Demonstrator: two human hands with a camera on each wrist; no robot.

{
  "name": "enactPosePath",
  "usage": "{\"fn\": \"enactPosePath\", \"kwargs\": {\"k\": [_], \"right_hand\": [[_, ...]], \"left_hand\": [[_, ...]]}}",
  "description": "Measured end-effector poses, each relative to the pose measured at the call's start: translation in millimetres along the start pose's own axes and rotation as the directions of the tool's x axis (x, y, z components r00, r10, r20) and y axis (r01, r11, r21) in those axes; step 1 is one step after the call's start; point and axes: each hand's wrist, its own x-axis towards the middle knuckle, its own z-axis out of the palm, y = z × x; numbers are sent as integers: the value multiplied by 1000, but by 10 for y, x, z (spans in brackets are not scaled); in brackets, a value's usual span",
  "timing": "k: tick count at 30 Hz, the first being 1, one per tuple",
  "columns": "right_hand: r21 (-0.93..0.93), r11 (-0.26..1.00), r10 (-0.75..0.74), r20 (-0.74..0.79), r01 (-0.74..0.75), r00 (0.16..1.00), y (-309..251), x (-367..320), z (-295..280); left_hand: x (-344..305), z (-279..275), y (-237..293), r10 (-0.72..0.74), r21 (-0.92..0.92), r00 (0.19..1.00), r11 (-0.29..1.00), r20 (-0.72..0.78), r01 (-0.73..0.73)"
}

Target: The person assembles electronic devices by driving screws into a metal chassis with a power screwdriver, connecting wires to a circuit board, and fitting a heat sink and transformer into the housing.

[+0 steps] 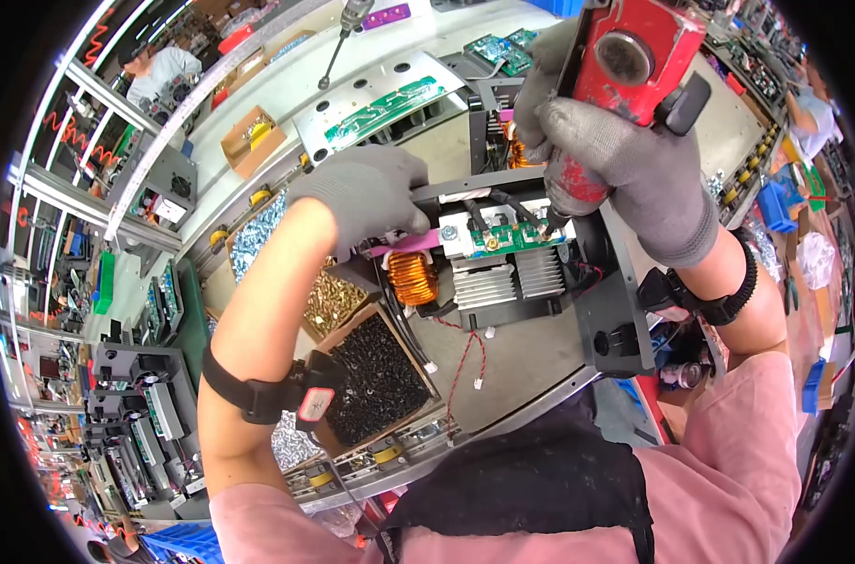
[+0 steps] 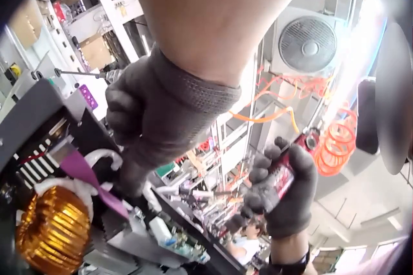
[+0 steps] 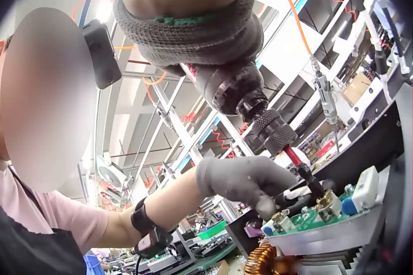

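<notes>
My right hand (image 1: 639,164) grips a red power screwdriver (image 1: 634,70), nose down over the black metal housing (image 1: 620,324). In the right wrist view its bit (image 3: 310,181) reaches down to a brass terminal on the green circuit board (image 3: 303,221). My left hand (image 1: 366,193) is at the board's other end, beside the purple strip (image 1: 404,246). One finger points down at the strip's end and the others are bent, in the left wrist view; I cannot tell if it pinches anything. Both hands wear grey gloves. Below the strip sits a copper coil (image 1: 413,278), beside finned heatsinks (image 1: 512,282).
Boxes of black screws (image 1: 376,376), brass-coloured screws (image 1: 334,299) and silver screws (image 1: 258,235) stand left of the housing. Behind it lies a white panel with a green board (image 1: 385,111). A hanging screwdriver (image 1: 343,42) dangles above. Red-and-black wires (image 1: 465,362) trail in front.
</notes>
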Motion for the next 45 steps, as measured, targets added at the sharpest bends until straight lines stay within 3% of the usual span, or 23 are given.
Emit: {"fn": "enactPosePath", "kwargs": {"k": [2, 3, 4, 5, 6, 7, 8, 9, 11, 14, 15, 16, 18, 21, 24, 28, 30, 34, 36, 40, 42, 45], "right_hand": [[-13, 1000, -7, -1, 7, 1000, -8, -5, -15], [-8, 998, 56, -61, -57, 997, -41, -40, 19], [2, 998, 56, -69, -56, 996, -37, -27, -1], [10, 1000, -10, -41, 10, 999, -59, 1, -15], [16, 997, -80, -12, 81, 997, -91, 29, -38], [30, 992, -122, -80, 125, 989, -145, 34, -74], [-36, 998, -42, 18, 42, 999, -365, 53, -223], [-43, 997, -65, 17, 66, 998, -370, 89, -303], [-57, 963, -267, -82, 262, 960, -346, 144, -467], [-139, 841, -541, -219, 523, 812, -276, 172, -724], [-175, 784, -620, -254, 595, 742, -243, 180, -807], [-211, 722, -690, -283, 659, 666, -205, 191, -886], [-195, 797, -594, -430, 572, 680, -122, 149, -889], [-175, 778, -617, -390, 603, 683, -32, 200, -1014], [-126, 783, -592, -452, 609, 668, 34, 259, -1052], [-28, 781, -567, -452, 624, 688, 189, 279, -1157], [6, 791, -540, -463, 612, 703, 199, 281, -1171], [-23, 804, -537, -457, 594, 709, 180, 273, -1161], [-43, 798, -554, -446, 602, 703, 158, 270, -1139], [-44, 808, -540, -451, 587, 710, 112, 276, -1108], [-34, 735, -664, -238, 677, 709, 102, 312, -1182], [-50, 797, -584, -319, 602, 746, 70, 253, -1127]], "left_hand": [[9, -61, -105, 4, -406, 997, 913, -78, -35], [85, -29, -191, 91, -548, 972, 813, -215, -197], [181, 18, -206, 93, -541, 974, 819, -205, -192], [218, -20, -161, 59, -809, 973, 547, -222, -218], [251, -81, -116, 23, -953, 973, 194, -231, -231], [298, -108, 12, -20, -969, 971, 64, -239, -237], [386, -124, 81, -4, -963, 963, -6, -268, -268], [443, -162, 161, -14, -964, 970, -103, -244, -244], [611, -192, 285, -7, -941, 980, -281, -196, -190], [874, -199, 461, 104, -895, 976, -426, -192, -131], [964, -203, 546, 144, -887, 956, -428, -255, -172], [1012, -220, 620, 141, -863, 974, -499, -177, -85], [1153, -256, 764, 140, -862, 980, -505, -141, -52], [1267, -254, 826, 88, -815, 970, -563, -226, -139], [1354, -246, 802, 55, -797, 967, -579, -248, -172], [1421, -144, 783, 84, -813, 959, -553, -272, -182], [1430, -120, 764, 147, -804, 925, -552, -352, -219], [1386, -166, 777, 169, -824, 925, -528, -340, -207], [1363, -194, 795, 186, -869, 898, -389, -398, -305], [1344, -194, 806, 177, -831, 907, -494, -382, -253], [1324, -201, 797, 207, -837, 884, -465, -419, -288], [1284, -264, 873, 126, -865, 918, -403, -376, -299]]}}
